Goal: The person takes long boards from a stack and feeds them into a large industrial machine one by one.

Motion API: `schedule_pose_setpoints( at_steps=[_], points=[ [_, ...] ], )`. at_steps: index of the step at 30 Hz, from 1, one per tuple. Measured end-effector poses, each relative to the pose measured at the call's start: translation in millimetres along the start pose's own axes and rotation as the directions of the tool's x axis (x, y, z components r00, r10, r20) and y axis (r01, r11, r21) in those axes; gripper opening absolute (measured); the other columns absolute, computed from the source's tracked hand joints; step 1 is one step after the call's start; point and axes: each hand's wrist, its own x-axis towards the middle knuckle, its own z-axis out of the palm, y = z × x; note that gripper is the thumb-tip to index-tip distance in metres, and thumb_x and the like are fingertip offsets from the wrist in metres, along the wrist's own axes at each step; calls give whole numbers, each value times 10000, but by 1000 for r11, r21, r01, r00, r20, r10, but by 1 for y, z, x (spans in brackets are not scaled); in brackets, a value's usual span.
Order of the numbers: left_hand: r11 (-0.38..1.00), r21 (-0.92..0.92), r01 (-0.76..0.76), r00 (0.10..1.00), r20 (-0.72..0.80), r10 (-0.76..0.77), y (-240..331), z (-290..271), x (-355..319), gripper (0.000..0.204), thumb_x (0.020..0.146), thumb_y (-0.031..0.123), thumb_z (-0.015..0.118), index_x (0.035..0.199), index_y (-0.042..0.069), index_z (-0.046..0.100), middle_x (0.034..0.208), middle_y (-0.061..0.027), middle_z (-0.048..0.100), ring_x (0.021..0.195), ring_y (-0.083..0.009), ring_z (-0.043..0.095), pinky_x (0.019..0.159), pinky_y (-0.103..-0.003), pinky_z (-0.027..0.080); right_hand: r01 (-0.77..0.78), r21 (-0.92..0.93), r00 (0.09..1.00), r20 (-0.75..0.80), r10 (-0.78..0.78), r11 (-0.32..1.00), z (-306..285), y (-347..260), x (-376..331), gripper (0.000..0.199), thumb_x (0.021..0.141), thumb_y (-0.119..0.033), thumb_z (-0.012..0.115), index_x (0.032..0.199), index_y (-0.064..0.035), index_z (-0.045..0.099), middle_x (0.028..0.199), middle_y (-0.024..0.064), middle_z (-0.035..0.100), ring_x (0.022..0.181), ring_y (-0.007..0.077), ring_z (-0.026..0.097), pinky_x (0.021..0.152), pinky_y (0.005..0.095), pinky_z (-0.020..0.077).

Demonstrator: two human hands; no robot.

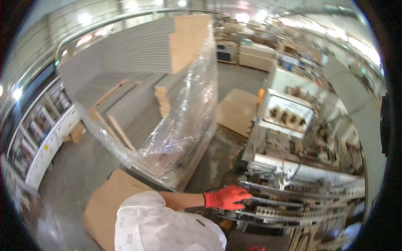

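My left hand [227,198], in a red glove, reaches out to the right from a white sleeve. Its fingers are stretched and somewhat apart, with nothing visible in them. They are at the near left end of the metal rails [293,202] of a machine; whether they touch a rail I cannot tell. Of my right hand [255,249] only a sliver of red glove shows at the lower edge, its fingers hidden.
A tall stack of grey panels [134,52], partly wrapped in clear film [184,113], stands ahead on the left. Brown boards [238,112] lie on the floor beyond the machine [289,154]. White cabinets [50,144] line the far left. A cardboard sheet [102,209] lies beside me.
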Motion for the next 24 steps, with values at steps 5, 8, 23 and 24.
schedule_pose_setpoints(
  at_steps=[5,8,23,24],
  points=[
    [986,115,118,542,-840,33,-57,-176,41,247,837,67,694,1069,65,608,1028,-97,648,967,-221,626,802,-373,505,341,427,925,4,-379,837,-21,-207,66,292,893,-66,601,1179,-23,638,1229,198,594,1109,376,555,964,481,435],
    [949,220,225,209,-962,173,-110,-319,60,168,869,52,684,906,58,520,855,-49,549,807,-161,532,758,-327,469,479,578,828,-46,-559,661,-14,-278,85,262,874,-82,635,1133,-38,634,1171,186,609,1067,385,558,966,498,418],
    [576,-391,718,-331,-920,-212,-247,-581,63,711,711,485,807,1286,177,524,1329,-250,431,1223,-415,459,934,-542,453,206,658,853,241,-462,724,11,-315,95,291,780,-28,631,1064,-93,641,983,134,629,827,361,632,698,436,514],
    [578,-407,708,-308,-913,-266,-254,-583,64,711,711,485,807,1286,177,524,1329,-250,431,1223,-415,459,934,-542,453,202,652,858,241,-453,731,12,-314,94,291,780,-28,631,1064,-93,641,983,134,629,827,361,632,698,436,514]
  ],
)
